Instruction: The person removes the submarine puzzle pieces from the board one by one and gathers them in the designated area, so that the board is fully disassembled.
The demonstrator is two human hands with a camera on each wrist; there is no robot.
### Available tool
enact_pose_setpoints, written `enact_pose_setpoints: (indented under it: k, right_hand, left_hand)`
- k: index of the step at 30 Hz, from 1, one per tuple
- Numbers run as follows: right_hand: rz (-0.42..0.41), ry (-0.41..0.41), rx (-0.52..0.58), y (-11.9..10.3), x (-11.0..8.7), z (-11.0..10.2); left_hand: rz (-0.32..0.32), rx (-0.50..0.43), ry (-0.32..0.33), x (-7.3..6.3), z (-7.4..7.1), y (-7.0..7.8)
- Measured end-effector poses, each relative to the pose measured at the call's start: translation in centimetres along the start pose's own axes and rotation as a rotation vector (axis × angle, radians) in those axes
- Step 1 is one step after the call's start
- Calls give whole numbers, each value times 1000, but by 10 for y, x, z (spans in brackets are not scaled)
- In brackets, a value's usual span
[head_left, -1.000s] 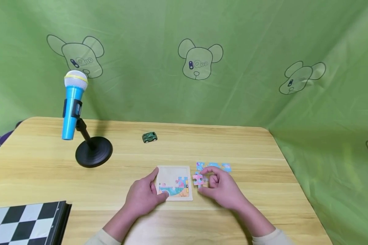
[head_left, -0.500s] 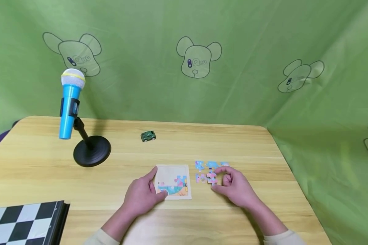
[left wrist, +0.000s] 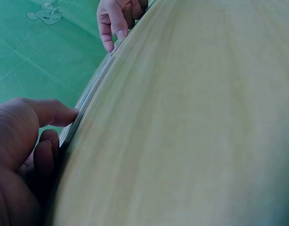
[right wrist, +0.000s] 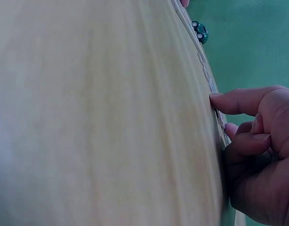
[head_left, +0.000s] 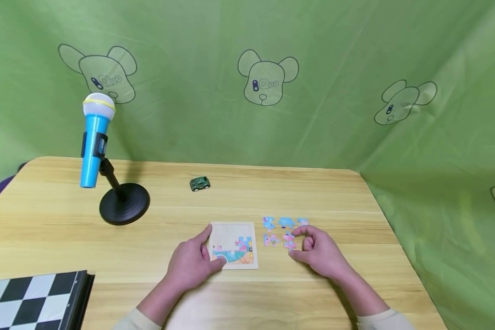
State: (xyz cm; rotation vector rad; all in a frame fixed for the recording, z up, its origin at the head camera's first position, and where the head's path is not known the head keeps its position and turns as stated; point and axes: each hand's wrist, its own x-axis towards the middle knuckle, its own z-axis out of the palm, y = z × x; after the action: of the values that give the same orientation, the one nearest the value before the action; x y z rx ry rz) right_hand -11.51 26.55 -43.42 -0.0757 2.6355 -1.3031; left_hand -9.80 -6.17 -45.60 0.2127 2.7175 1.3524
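A square wooden puzzle tray (head_left: 235, 227) lies on the table, partly filled with a teal, pink and orange picture along its bottom and right side. My left hand (head_left: 195, 262) grips its left side, thumb over the lower left corner and index finger along the upper left edge. To the right of the tray, my right hand (head_left: 319, 251) has index finger and thumb at the top and bottom of a pink and blue puzzle piece (head_left: 289, 240). Beside that piece lies another pink puzzle piece (head_left: 271, 239). In the right wrist view the thumb (right wrist: 220, 100) meets the tabletop.
A row of blue puzzle pieces (head_left: 286, 222) lies just behind the right hand's piece. Farther back is a green toy car (head_left: 200, 183). A blue toy microphone (head_left: 94, 142) on a black stand is at the left, and a checkered board (head_left: 29, 298) at the front left corner.
My right hand has moved right with the pink and blue piece, from near the tray's edge to beside the other pink piece. My left hand keeps its grip on the tray.
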Motion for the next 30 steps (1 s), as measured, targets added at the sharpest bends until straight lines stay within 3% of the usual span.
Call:
enact_pose_setpoints:
  k: [8,15,22,30]
  right_hand:
    - [20,4,37,1,0,1]
    - [-12,28,48,0,0,6]
    - [-95,-8,94,-15,2,27]
    - [-130,-96,124,-36,7,57]
  left_hand:
    - [-3,19,2,0,1,0]
    - [0,14,0,0,1,0]
    - [-3,23,-1,0,1,0]
    - [-9,22,-1,0,1,0]
